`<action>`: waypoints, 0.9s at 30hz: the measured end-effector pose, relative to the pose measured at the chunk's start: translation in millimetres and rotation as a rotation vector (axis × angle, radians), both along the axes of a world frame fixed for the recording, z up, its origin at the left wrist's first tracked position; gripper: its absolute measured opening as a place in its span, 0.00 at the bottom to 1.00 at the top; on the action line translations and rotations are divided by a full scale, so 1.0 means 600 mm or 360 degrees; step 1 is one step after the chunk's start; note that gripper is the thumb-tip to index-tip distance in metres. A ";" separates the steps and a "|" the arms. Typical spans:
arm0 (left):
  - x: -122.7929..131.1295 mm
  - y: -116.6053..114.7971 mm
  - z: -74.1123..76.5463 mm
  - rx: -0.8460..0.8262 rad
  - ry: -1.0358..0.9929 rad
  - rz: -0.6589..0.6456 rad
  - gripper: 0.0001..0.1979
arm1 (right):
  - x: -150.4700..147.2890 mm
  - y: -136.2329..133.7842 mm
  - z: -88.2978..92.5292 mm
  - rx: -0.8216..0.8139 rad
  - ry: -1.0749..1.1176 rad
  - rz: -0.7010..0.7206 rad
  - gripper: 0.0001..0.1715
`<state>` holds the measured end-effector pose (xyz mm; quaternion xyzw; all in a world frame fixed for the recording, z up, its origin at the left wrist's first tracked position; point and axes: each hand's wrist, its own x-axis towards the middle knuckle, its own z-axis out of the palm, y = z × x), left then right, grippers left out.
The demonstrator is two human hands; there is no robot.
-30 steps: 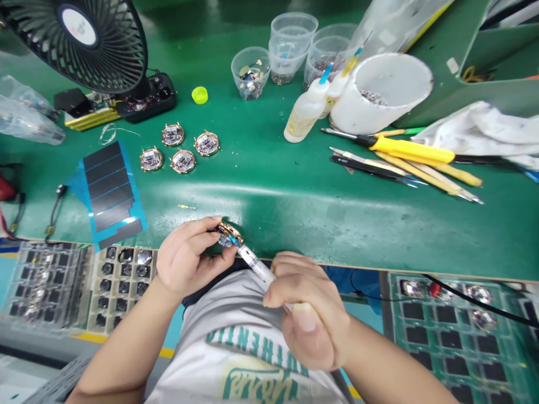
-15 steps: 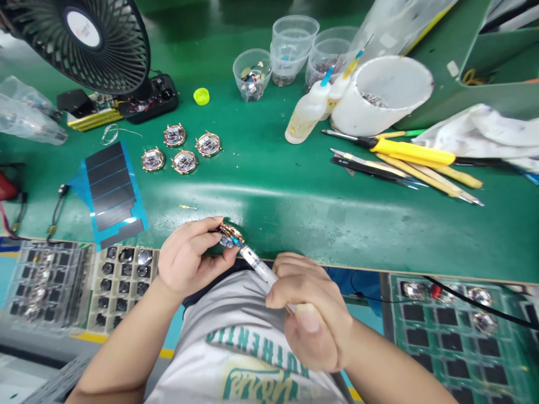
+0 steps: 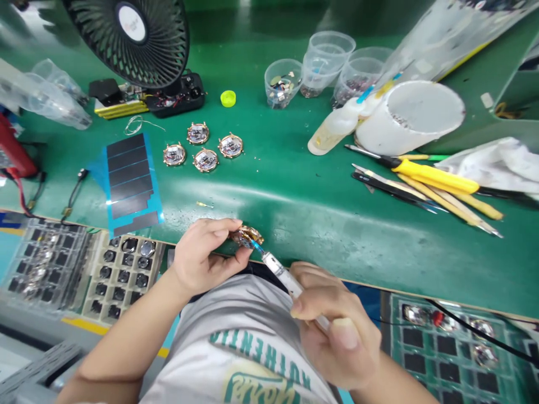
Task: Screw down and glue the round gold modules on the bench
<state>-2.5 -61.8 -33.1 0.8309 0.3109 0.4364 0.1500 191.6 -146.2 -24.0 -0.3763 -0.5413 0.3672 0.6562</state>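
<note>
Head view: left hand (image 3: pixel 206 258) pinches a round gold-rimmed circuit module (image 3: pixel 246 237) between thumb and fingers, just past the near edge of the green surface (image 3: pixel 320 241). Right hand (image 3: pixel 337 331) holds a dispensing syringe (image 3: pixel 284 275) in a narrow grip around the barrel. Syringe long axis runs diagonally, from the right hand at lower right up to the module at upper left. Its blue tip is at the module; contact cannot be confirmed at this resolution. Left hand is nearest the module, right hand farther back along the syringe.

Relative to the held module: four similar modules (image 3: pixel 202 148) lie ahead, a black-and-blue film sheet (image 3: pixel 130 185) ahead left, a parts tray (image 3: pixel 122 275) to the near left, a white tub (image 3: pixel 408 118) ahead right, and a yellow-handled screwdriver (image 3: pixel 433 175) beside tweezers (image 3: pixel 391 188) farther right.
</note>
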 end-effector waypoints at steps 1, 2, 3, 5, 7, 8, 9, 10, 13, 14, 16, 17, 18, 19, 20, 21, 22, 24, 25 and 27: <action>0.000 0.000 -0.001 0.0010 0.0003 -0.0004 0.42 | 0.002 -0.001 0.001 -0.0023 0.0013 -0.0002 0.19; 0.001 0.001 -0.001 0.0019 0.0004 -0.0007 0.44 | 0.003 -0.002 0.001 -0.0058 0.0030 0.0001 0.20; 0.001 0.001 0.000 0.0027 0.0003 -0.0010 0.46 | 0.004 -0.003 0.001 -0.0090 0.0043 0.0006 0.20; 0.001 0.002 0.000 0.0024 -0.0008 -0.0015 0.49 | 0.006 -0.005 0.001 -0.0135 0.0074 0.0007 0.21; 0.000 0.002 -0.001 0.0019 -0.0031 -0.0019 0.50 | 0.007 -0.005 0.002 -0.0158 0.0091 0.0010 0.21; 0.000 0.002 -0.002 0.0018 -0.0038 -0.0023 0.51 | 0.007 -0.005 0.002 -0.0157 0.0097 0.0013 0.21; 0.000 0.002 -0.003 0.0018 -0.0045 -0.0030 0.51 | 0.008 -0.004 0.003 -0.0158 0.0105 0.0012 0.21; 0.000 0.002 -0.004 0.0024 -0.0054 -0.0040 0.51 | 0.008 -0.004 0.003 -0.0169 0.0105 0.0017 0.21; -0.001 0.004 -0.006 0.0057 -0.0057 -0.0066 0.53 | 0.006 -0.003 0.005 -0.0179 0.0058 0.0022 0.20; -0.001 0.004 -0.007 0.0067 -0.0054 -0.0068 0.53 | 0.005 -0.002 0.006 -0.0175 0.0043 0.0004 0.21; -0.001 0.004 -0.007 0.0078 -0.0039 -0.0066 0.54 | 0.001 0.000 0.007 -0.0148 0.0030 -0.0027 0.21; -0.001 0.004 -0.006 0.0081 -0.0033 -0.0064 0.54 | -0.001 0.001 0.007 -0.0125 0.0034 -0.0053 0.21; -0.001 0.004 -0.006 0.0085 -0.0029 -0.0060 0.54 | -0.002 0.002 0.007 -0.0116 0.0035 -0.0066 0.21; -0.001 0.004 -0.006 0.0089 -0.0025 -0.0057 0.54 | -0.003 0.003 0.007 -0.0109 0.0026 -0.0068 0.20; -0.001 0.004 -0.005 0.0087 -0.0023 -0.0052 0.54 | -0.003 0.003 0.007 -0.0107 0.0018 -0.0073 0.20; -0.001 0.004 -0.005 0.0081 -0.0022 -0.0050 0.54 | -0.002 0.002 0.007 -0.0115 0.0009 -0.0073 0.20; -0.001 0.004 -0.005 0.0075 -0.0023 -0.0048 0.54 | 0.001 0.000 0.006 -0.0130 0.0000 -0.0054 0.20; -0.001 0.004 -0.005 0.0071 -0.0016 -0.0034 0.54 | 0.009 -0.007 0.005 -0.0124 -0.0027 0.0034 0.20; 0.000 0.004 -0.005 0.0074 -0.0009 -0.0023 0.54 | 0.013 -0.010 0.004 -0.0111 -0.0036 0.0072 0.19; 0.001 0.003 -0.005 0.0084 0.0006 -0.0006 0.53 | 0.021 -0.013 0.004 -0.0085 -0.0035 0.0138 0.15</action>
